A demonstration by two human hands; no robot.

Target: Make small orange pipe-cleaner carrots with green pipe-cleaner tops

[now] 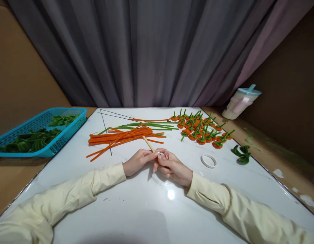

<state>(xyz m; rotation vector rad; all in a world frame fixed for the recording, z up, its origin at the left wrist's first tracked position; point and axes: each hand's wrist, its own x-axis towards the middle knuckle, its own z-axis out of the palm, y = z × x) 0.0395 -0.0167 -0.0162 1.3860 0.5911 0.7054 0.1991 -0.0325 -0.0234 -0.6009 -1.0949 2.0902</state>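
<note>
My left hand (141,161) and my right hand (173,167) meet above the middle of the white table. The left fingers close on a thin wooden stick (148,143), which points up and to the left. My right fingers are pinched at its lower end, where a speck of orange shows; what they hold is mostly hidden. Just beyond lies a bundle of orange pipe cleaners (121,136), with green pipe cleaners (157,126) behind it. Several small orange pipe-cleaner pumpkins (201,140) with green stems stand to the right.
On the left is a blue basket (51,149) with green fuzzy pieces. A white tape ring (208,161) lies right of my hands, then a dark green curled piece (241,155). A lidded tumbler (239,104) stands at the back right. A grey curtain (147,54) hangs behind.
</note>
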